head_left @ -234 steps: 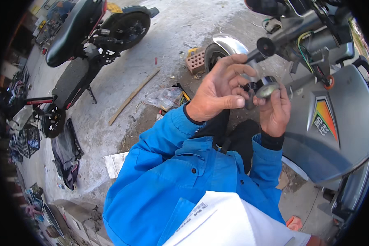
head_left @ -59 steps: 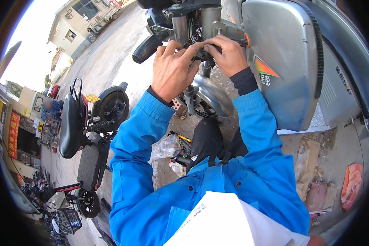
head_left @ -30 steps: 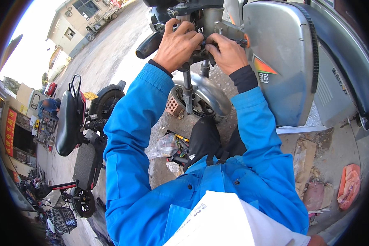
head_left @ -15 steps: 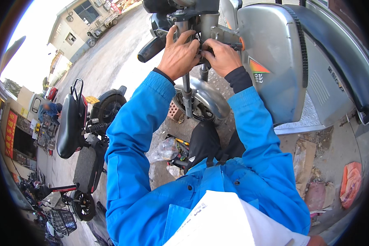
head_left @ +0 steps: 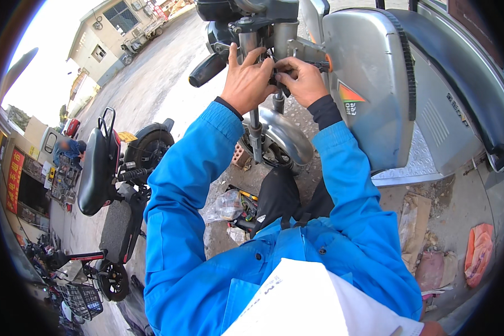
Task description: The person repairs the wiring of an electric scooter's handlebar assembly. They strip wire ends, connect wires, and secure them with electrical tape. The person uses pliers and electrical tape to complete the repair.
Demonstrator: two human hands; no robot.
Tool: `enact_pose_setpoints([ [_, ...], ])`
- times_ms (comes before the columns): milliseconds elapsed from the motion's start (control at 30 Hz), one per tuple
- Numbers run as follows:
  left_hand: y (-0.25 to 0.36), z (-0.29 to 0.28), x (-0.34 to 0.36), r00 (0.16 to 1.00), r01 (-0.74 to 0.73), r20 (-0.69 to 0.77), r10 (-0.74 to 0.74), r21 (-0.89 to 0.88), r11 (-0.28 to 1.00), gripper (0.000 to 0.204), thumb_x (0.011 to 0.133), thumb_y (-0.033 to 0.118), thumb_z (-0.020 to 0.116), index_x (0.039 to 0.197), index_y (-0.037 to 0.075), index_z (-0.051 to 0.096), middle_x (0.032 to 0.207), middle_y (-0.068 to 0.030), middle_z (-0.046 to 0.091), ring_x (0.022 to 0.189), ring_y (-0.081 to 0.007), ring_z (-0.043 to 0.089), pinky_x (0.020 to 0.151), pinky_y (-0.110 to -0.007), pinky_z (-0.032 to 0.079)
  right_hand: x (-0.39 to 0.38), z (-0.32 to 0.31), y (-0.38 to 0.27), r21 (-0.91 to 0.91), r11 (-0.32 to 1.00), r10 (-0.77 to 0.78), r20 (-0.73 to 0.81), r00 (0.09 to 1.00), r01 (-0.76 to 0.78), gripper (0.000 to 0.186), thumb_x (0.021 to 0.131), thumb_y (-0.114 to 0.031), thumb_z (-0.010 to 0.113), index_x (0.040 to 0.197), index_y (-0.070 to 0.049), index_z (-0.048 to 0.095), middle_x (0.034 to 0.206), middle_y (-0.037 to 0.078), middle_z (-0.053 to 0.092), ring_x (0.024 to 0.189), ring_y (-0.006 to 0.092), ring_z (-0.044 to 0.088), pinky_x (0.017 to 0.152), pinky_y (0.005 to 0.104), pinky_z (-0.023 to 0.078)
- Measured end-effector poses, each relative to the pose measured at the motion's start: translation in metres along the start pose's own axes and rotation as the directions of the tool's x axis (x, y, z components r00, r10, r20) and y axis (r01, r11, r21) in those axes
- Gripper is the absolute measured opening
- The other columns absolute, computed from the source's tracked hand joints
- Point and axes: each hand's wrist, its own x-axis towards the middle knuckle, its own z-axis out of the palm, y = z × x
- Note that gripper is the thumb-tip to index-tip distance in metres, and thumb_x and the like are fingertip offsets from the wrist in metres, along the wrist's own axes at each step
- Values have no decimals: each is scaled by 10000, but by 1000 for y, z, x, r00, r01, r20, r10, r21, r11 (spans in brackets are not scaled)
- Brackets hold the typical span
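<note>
- Nestling at the front fork (head_left: 255,131) of a silver vehicle (head_left: 369,95), small dark parts (head_left: 274,75) show partly between two hands.
- The left hand (head_left: 246,84) fans its fingers, index raised; whether its grip clasps anything, one cannot tell.
- The right hand (head_left: 305,84) curls inward alongside; what its grip pinches, if anything, is hidden.
- Below, a shiny fender (head_left: 288,137) arches over the front wheel (head_left: 273,154), near a perforated brick (head_left: 241,157).
- To the left, a black scooter (head_left: 97,179) stands well apart.
</note>
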Motion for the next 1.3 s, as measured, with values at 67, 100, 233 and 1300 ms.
enact_pose_setpoints([
  [67, 1, -1, 2, 999, 21, 28, -20, -27, 999, 395, 852, 292, 849, 1125, 61, 682, 1090, -120, 817, 1449, -297, 553, 1263, -763, 168, 1, -3, -1, -98, 994, -37, 14, 999, 39, 223, 947, -75, 783, 1151, 4, 740, 969, 137, 805, 813, 195, 762, 788, 343, 609],
  [100, 1, -1, 4, 999, 24, 29, -23, -26, 999, 405, 844, 293, 852, 1132, 63, 684, 1089, -123, 818, 1445, -297, 556, 1263, -766, 163, 1, -4, 0, -138, 989, -52, 22, 998, 55, 218, 947, -77, 786, 1143, 5, 739, 956, 131, 801, 808, 187, 756, 789, 340, 606],
  [233, 10, -1, 4, 996, 60, -62, -57, 53, 997, 325, 846, 297, 840, 985, 85, 637, 1049, -63, 795, 1461, -295, 534, 1275, -750, 135, 1, -6, 8, 18, 1000, -14, 24, 1000, 13, 185, 954, -65, 779, 1115, 13, 731, 934, 117, 793, 817, 178, 752, 793, 336, 600],
  [1300, 19, -33, -23, 910, 205, -109, -400, -721, 662, 692, 791, 7, 886, 1444, 156, 713, 1158, -56, 704, 1161, -201, 707, 1059, -395, 521, 7, -8, 2, -67, 994, -92, -66, 994, 88, 230, 976, -176, 759, 1112, 7, 791, 988, 180, 796, 858, 286, 780, 789, 358, 600],
])
